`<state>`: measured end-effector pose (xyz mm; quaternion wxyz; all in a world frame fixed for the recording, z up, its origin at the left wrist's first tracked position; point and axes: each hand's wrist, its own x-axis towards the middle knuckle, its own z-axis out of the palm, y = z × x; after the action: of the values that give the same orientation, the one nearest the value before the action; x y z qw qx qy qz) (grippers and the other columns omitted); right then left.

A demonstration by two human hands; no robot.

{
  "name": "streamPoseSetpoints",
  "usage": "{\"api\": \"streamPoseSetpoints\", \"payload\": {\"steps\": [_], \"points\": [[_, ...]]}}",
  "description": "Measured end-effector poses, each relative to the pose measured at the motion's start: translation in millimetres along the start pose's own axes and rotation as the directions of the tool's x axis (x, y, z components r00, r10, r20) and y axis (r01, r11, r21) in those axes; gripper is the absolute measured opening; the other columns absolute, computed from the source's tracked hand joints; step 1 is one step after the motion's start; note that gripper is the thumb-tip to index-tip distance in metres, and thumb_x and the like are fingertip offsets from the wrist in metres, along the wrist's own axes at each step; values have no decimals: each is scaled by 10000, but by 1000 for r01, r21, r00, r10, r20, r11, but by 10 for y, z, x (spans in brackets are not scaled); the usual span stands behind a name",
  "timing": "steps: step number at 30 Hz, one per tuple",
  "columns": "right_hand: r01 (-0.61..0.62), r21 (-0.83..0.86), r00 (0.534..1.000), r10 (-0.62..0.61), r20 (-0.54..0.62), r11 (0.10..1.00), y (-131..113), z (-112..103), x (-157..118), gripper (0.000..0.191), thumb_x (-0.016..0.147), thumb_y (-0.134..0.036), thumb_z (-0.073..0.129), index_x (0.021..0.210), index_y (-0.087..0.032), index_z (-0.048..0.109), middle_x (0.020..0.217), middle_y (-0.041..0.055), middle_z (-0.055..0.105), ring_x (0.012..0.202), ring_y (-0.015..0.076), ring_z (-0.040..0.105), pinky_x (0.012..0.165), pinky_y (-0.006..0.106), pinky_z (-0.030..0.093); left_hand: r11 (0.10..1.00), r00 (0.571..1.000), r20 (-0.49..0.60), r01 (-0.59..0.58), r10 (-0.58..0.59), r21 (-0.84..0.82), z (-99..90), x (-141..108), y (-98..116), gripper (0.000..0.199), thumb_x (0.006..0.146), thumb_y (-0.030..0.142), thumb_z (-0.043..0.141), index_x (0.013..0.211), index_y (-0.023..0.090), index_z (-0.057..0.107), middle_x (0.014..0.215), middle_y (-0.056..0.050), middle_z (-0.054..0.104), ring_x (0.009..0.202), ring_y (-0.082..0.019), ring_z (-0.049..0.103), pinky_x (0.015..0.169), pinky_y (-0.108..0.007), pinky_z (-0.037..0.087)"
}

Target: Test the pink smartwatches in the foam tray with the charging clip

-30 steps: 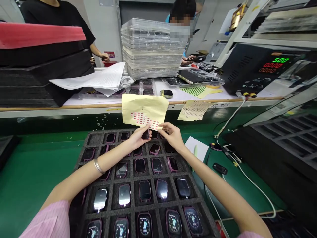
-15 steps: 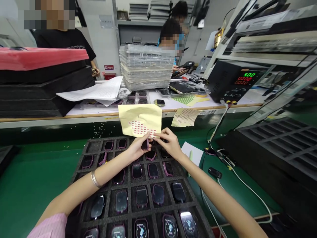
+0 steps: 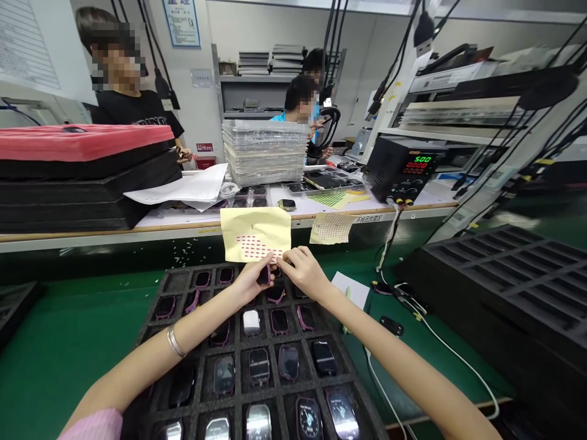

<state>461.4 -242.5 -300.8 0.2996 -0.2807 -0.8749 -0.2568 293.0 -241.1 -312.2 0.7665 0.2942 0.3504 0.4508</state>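
My left hand point(image 3: 249, 283) is closed around a smartwatch body point(image 3: 264, 276) with a dark screen and purple frame. Just above, a yellow sheet of red arrow stickers point(image 3: 255, 223) hangs from the shelf edge. My right hand point(image 3: 303, 272) meets the left thumb at the sheet's lower edge, its thumb and forefinger pinched together. Whatever lies between those fingertips is too small to make out. Under both arms lies a black foam tray point(image 3: 175, 282) with smartwatches in its compartments, some screens lit.
A second sticker sheet point(image 3: 331, 228) hangs to the right. Clear plastic trays point(image 3: 266, 153) and a power supply point(image 3: 403, 168) stand on the shelf. Black foam trays point(image 3: 499, 305) are stacked at the right, with white cables point(image 3: 452, 360) beside them. Several people are behind the shelf.
The view has tilted up and shifted a little, showing more hanging cables. Both hands remain together at the sheet's lower edge, the smartwatch still in the left one.
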Motion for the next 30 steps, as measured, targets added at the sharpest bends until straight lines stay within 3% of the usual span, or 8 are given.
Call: {"api": "streamPoseSetpoints", "payload": {"steps": [7, 13, 17, 20, 23, 26, 30], "points": [[64, -28, 997, -65, -30, 998, -15, -24, -3, 298, 986, -86, 396, 861, -151, 658, 762, 73, 571, 715, 201, 494, 714, 355, 393, 999, 1000, -13, -19, 19, 29, 17, -47, 20, 223, 839, 327, 677, 816, 109, 632, 667, -20, 619, 462, -83, 550, 425, -188, 439], [75, 43, 994, -71, -82, 996, -24, -15, -18, 282, 977, -88, 412, 868, -156, 664, 742, 74, 595, 692, 203, 504, 691, 368, 401, 999, 999, 6, -39, 38, 29, 41, -112, 52, 257, 819, 351, 702, 812, 106, 626, 682, -26, 620, 478, -84, 553, 438, -189, 440], [23, 187, 997, -8, -81, 982, -13, -25, -36, 263, 972, -126, 445, 840, -189, 664, 733, 62, 603, 680, 194, 522, 685, 370, 403, 999, 999, 26, -25, 24, 21, 46, -167, 61, 329, 811, 417, 699, 771, 107, 599, 663, -33, 609, 500, -90, 553, 467, -196, 450], [-82, 334, 992, 108, -60, 939, -60, -52, -54, 250, 960, -196, 496, 776, -202, 665, 744, 59, 607, 673, 185, 533, 703, 382, 421, 1000, 999, 49, -1, 1, 20, 32, -256, 81, 396, 836, 492, 642, 783, 103, 589, 685, -48, 616, 544, -100, 568, 519, -207, 477], [-257, 474, 948, 316, -48, 842, -200, -131, -55, 236, 952, -262, 530, 779, -187, 672, 793, 76, 601, 754, 208, 566, 757, 414, 445, 998, 996, 72, 48, -51, 33, 6, -401, 98, 510, 852, 611, 530, 838, 104, 580, 703, -71, 623, 596, -127, 592, 581, -237, 504], [-406, 619, 874, 483, 49, 672, -404, -252, -31, 226, 941, -317, 555, 816, -171, 674, 890, 94, 605, 827, 221, 608, 722, 376, 505, 993, 990, 91, 104, -109, 60, -22, -568, 61, 631, 847, 712, 392, 907, 107, 558, 709, -90, 627, 617, -161, 602, 593, -279, 512], [-502, 750, 832, 476, 284, 430, -647, -370, 3, 234, 883, -355, 628, 760, -166, 691, 982, 92, 635, 707, 170, 648, 593, 290, 552, 984, 978, 171, 90, -116, 152, -31, -751, -46, 723, 853, 746, 271, 1075, 111, 534, 732, -59, 611, 628, -163, 600, 609, -291, 507]]}}
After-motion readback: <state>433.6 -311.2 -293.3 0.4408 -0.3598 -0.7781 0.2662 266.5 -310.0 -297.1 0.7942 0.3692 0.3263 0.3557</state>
